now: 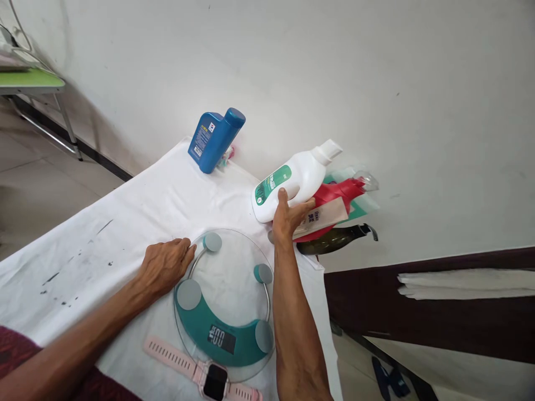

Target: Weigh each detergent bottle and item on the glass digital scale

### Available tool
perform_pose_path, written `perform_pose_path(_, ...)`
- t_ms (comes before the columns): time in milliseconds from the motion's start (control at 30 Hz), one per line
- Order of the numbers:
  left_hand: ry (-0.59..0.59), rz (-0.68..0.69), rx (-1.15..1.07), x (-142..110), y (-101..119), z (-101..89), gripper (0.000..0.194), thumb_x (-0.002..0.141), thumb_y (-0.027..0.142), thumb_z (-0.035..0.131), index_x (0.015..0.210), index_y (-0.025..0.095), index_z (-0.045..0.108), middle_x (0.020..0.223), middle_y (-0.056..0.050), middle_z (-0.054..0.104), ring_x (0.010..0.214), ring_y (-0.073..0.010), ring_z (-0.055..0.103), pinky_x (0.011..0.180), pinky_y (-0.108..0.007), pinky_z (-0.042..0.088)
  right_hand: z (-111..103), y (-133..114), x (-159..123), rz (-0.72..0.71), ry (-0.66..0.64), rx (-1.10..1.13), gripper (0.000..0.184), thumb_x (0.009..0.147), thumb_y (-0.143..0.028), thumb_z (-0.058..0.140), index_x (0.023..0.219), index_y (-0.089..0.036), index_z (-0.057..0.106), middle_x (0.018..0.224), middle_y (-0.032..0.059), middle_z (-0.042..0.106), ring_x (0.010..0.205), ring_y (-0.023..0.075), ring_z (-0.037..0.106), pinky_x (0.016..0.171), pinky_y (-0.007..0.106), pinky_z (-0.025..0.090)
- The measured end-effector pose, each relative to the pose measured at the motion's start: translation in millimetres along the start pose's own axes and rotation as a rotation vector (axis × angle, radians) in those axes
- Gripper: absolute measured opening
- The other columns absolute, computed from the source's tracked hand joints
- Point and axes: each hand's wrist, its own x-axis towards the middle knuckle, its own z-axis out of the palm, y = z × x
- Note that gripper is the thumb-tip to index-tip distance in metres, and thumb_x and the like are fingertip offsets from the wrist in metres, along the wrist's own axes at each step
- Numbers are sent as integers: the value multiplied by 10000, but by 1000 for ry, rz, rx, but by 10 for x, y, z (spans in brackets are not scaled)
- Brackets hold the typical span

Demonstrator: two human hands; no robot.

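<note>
On the white cloth lies a round glass bathroom scale with teal and grey pads, its display lit with zeros. My left hand is at the scale's upper left rim, fingers curled together against the glass edge. Beyond the scale, my right hand grips a white bottle with a green label and a white cap, thumb on its front. The bottle tilts to the right. Its far side and the fingertips behind it are partly hidden. A pink-strapped smartwatch lies at the scale's near edge.
A blue bottle stands at the table's back corner. Right of the white bottle are a red bottle, a pale packet and a dark green bottle. A white wall is behind. At left is a green-topped table.
</note>
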Motion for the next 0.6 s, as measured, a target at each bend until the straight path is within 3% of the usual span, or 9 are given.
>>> perform_pose_path(67,-10,-6,-3,-6,5,-3,425,1140,413,278,921,214,583,974,-71,772,878,-262,713,640,-350,231,95,25,120,67,69,35,588,779,-494,791,1210,-220,499,1305,136,618,1263,317,628,1164,574,490)
perform_pose_path(133,-16,-11,-6,-12,13,-10,428,1141,411,275,920,212,583,975,-73,769,870,-263,711,636,-351,229,174,49,240,152,99,109,447,774,-497,790,1043,-237,545,1052,53,670,1027,271,683,1016,513,592)
perform_pose_path(200,-20,-13,-9,-13,19,-16,429,1142,408,276,918,211,584,973,-74,767,864,-261,709,635,-352,228,244,61,334,221,70,187,369,784,-523,779,877,-244,556,785,-19,606,776,219,643,817,437,637)
perform_pose_path(300,-22,-13,-12,-7,21,-17,430,1141,400,274,915,210,588,965,-76,763,856,-257,705,634,-355,229,312,36,394,244,20,253,341,802,-517,764,799,-241,563,642,-62,510,575,154,508,579,346,578)
perform_pose_path(400,-22,-3,-14,0,13,-6,435,1140,403,271,923,210,596,962,-76,761,852,-257,702,635,-359,236,285,-30,370,239,38,260,361,809,-553,767,833,-247,575,681,-44,562,549,137,456,486,323,516)
perform_pose_path(600,0,2,-6,-2,6,11,439,1140,400,267,919,214,597,955,-66,761,848,-251,704,647,-354,267,-118,-317,177,189,115,330,452,699,-619,832,730,-267,550,663,-32,552,505,140,390,391,337,369)
